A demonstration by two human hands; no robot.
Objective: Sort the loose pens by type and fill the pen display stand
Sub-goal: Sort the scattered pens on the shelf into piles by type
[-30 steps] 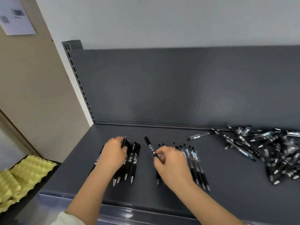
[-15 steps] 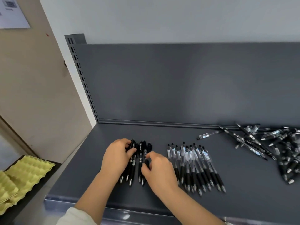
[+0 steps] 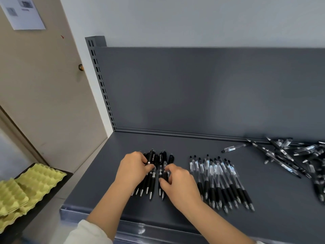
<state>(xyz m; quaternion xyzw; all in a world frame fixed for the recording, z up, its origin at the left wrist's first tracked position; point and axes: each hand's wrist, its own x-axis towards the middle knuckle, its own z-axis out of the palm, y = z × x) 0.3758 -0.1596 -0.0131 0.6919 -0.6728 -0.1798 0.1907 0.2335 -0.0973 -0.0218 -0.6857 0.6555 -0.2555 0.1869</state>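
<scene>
On the left half of the grey shelf (image 3: 175, 141), the left hand (image 3: 133, 170) curls over the outermost black pens (image 3: 162, 162) and hides their middles, so their count cannot be told. The right hand (image 3: 179, 184) pinches others and covers their lower barrels. The white print on the pens is too small to read. At the shelf's right end, the loose pile (image 3: 288, 155) runs past the picture's edge, as does the shelf itself. Left of the shelf, yellow egg trays (image 3: 35, 180) are cut off. Above them, the notice (image 3: 24, 13) is blurred and cropped.
</scene>
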